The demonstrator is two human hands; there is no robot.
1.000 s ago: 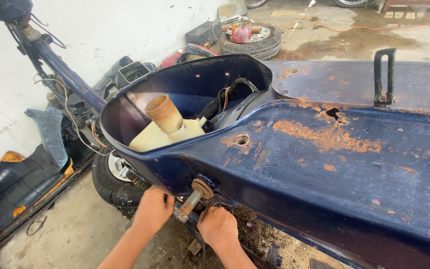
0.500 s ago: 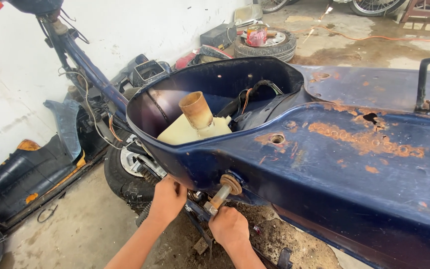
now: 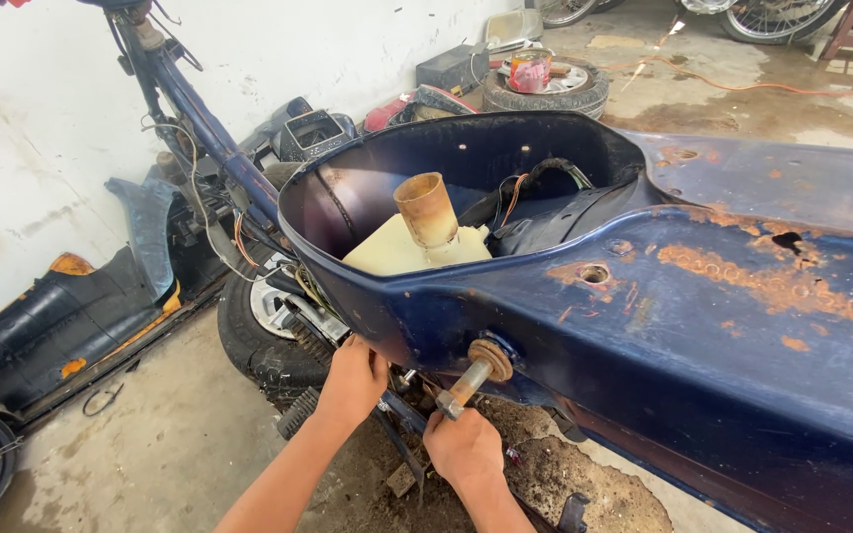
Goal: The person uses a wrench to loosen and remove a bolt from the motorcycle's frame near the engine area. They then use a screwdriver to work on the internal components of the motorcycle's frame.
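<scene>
Two bare hands work under a rusted blue scooter body.

Nearest, the right hand [image 3: 464, 452] is clenched around the end of a rusty shaft [image 3: 468, 380] that sticks out low from the blue body shell [image 3: 703, 336]; just left of it, the left hand [image 3: 352, 380] presses up under the shell's lower edge (what its fingers grasp cannot be told). Behind them a tyre [image 3: 259, 345] stands on the floor. Farther in, a cream tank with a rusty filler neck [image 3: 426, 209] sits inside the open shell. Far off, a can rests on a wheel [image 3: 545, 91].
</scene>
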